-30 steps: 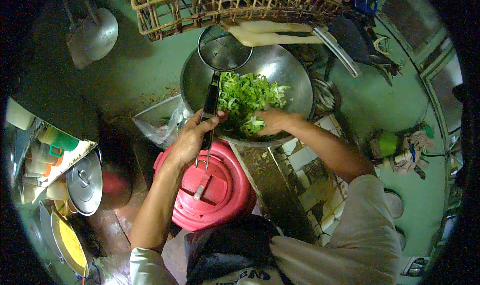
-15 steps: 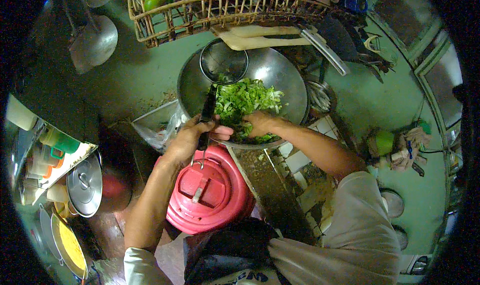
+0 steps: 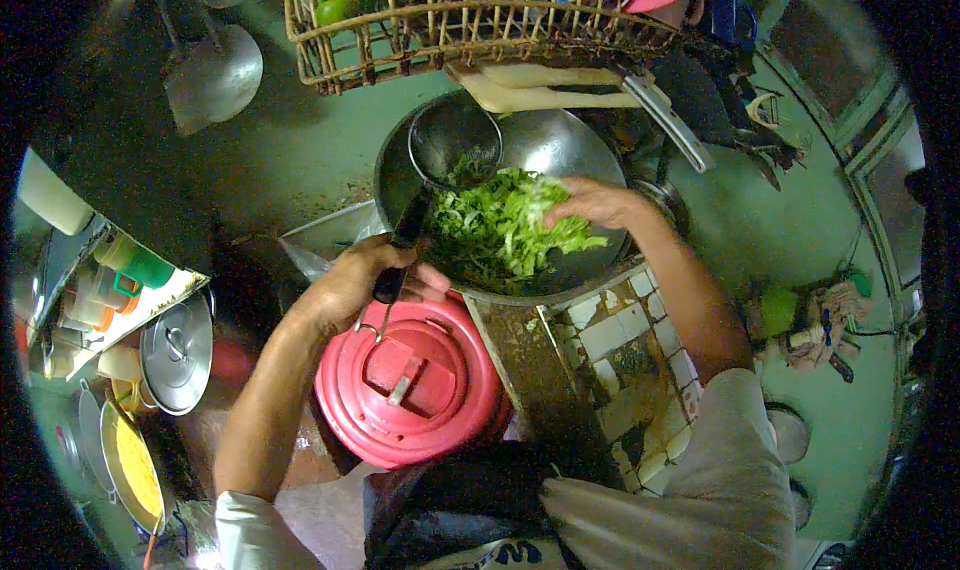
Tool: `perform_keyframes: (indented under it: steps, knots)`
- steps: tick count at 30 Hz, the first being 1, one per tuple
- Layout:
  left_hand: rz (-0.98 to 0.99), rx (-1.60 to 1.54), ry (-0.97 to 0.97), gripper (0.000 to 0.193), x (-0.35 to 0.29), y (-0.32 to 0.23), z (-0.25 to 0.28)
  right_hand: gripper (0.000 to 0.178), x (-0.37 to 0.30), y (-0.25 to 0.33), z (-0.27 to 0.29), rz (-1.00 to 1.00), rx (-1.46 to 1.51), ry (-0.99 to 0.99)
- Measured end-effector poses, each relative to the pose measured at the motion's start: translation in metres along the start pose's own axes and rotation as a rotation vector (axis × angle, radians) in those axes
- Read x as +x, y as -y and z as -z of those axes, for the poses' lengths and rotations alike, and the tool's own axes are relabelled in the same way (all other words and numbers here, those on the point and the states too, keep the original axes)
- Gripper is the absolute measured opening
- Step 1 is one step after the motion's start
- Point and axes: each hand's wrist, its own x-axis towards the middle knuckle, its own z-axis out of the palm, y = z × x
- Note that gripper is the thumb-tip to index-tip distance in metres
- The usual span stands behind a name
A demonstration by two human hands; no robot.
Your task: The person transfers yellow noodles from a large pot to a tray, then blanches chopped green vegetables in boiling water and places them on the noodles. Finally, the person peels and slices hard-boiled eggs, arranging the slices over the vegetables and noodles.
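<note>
Left hand, centre-left of frame: fingers curled tight round the black handle of the round wire-mesh skimmer ladle. Handle runs up-right from the fist; the mesh bowl sits at the upper-left inside of the wok, tilted, with a few green scraps clinging in it.

Right hand, just right of centre: fingers bunched and bent downward, tips pressing into the top right of the heap of chopped pale-green leafy vegetable. Whether they actually pinch leaves, cannot tell; the tips are buried.

Change versus a second ago: the right hand was low at the near rim of the wok, now it is higher and further right, over the far side of the heap. Skimmer bowl looks more upright against the wok wall, and the greens are spread wider. Reads as the heap being turned and loosened, not lifted out.

The greens sit centre of the large round steel wok, upper middle of frame.

Surroundings, moving out:
- round red plastic lidded bucket directly below the left hand, touching the wok's near edge in view
- worn white-tiled counter edge lower right of the wok
- woven cane dish basket along the top
- steel pot lid at far left
</note>
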Motion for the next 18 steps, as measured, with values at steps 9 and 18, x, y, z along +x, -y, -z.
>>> perform_keyframes:
  steps: [9, 18]
  knots:
    - [0.216, 0.008, 0.078, 0.032, -0.001, -0.042, -0.016, 0.064, 0.013, 0.085, 0.041, -0.002, 0.259, 0.017]
    - [0.253, -0.066, 0.065, 0.031, 0.011, -0.033, -0.031, 0.050, 0.092, 0.067, -0.006, 0.083, -0.352, -0.411]
